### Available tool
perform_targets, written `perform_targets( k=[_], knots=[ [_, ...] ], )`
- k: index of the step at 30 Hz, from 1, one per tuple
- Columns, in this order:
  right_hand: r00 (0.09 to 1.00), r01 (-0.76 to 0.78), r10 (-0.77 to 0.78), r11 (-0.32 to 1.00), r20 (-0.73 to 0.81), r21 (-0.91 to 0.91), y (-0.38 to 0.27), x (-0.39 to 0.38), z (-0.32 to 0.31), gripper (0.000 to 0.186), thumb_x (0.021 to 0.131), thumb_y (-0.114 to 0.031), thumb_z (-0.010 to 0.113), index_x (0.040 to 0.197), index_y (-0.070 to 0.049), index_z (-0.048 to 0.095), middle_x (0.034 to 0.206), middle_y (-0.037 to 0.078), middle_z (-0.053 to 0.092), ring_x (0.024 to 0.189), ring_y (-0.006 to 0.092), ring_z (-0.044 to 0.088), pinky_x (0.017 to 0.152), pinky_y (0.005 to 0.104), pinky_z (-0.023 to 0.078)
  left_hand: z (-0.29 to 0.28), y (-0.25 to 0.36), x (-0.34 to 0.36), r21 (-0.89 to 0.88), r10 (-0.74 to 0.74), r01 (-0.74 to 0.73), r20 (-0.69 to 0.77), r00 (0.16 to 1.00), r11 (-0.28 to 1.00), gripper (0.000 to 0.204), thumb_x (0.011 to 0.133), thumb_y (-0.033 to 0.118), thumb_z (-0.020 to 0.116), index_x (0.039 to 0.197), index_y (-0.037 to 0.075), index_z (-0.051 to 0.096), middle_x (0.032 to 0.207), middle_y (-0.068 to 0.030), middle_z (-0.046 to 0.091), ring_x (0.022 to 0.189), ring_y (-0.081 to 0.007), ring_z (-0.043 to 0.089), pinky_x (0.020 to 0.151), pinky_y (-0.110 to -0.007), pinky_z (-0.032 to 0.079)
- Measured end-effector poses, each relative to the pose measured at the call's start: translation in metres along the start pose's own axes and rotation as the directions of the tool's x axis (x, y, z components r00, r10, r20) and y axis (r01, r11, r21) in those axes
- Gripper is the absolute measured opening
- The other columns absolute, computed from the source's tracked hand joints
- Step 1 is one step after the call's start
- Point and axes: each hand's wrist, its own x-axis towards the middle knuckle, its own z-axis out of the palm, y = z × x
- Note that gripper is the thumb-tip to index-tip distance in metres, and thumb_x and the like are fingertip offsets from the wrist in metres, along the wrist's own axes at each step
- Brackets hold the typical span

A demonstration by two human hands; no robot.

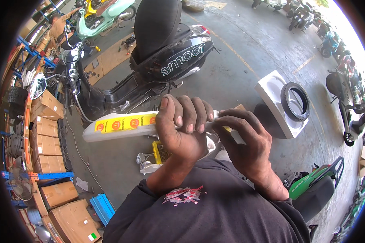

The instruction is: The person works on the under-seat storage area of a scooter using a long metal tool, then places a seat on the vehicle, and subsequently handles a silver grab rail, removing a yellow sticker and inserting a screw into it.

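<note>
Grey workshop floor [247,48] spreads below. Cardboard boxes [48,143] line the left; next, a long white bar [123,133] (yellow-labelled), clasped in the left hand [182,137], crosses before a black scooter [158,73]; at the bar's right end the right hand [245,141] curls, its grip unclear; farther right, a black tyre [285,101] rests against a white block [271,95].

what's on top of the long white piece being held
A yellow strip with reddish circles lies along the white piece; what the left hand's grip covers cannot be seen.
</note>
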Motion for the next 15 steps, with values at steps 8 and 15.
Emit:
perform_targets(
  k=[8, 15],
  knots=[
    [1.0, -0.007, 0.007, 1.0, 0.008, 0.006, -0.012, 0.001, -0.005, 0.023, 0.071, -0.002, 0.075, 0.092, -0.008, 0.068, 0.094, 0.007, 0.067, 0.082, 0.0223, 0.067, 0.067, 0.0325, 0.055, 0.011, 0.005, -0.009, 0.083, 0.024, -0.02, -0.044, 0.999, 0.996, 0.038, 0.101, 0.025, 0.029, 0.064, 0.017, 0.036, 0.048, 0.0021, 0.034, 0.042, -0.0114, 0.034, 0.055, -0.032, 0.04],
    [0.999, 0.042, -0.042, 0.999, 0.021, -0.012, -0.011, -0.003, -0.008, 0.021, 0.072, 0.0, 0.073, 0.09, -0.008, 0.069, 0.091, 0.007, 0.067, 0.079, 0.0219, 0.067, 0.065, 0.0313, 0.055, 0.015, 0.009, -0.015, 0.049, -0.024, 0.027, -0.066, 0.998, 0.998, 0.038, 0.101, 0.025, 0.029, 0.064, 0.017, 0.036, 0.049, 0.0023, 0.033, 0.042, -0.0114, 0.032, 0.056, -0.031, 0.04]
  ],
)
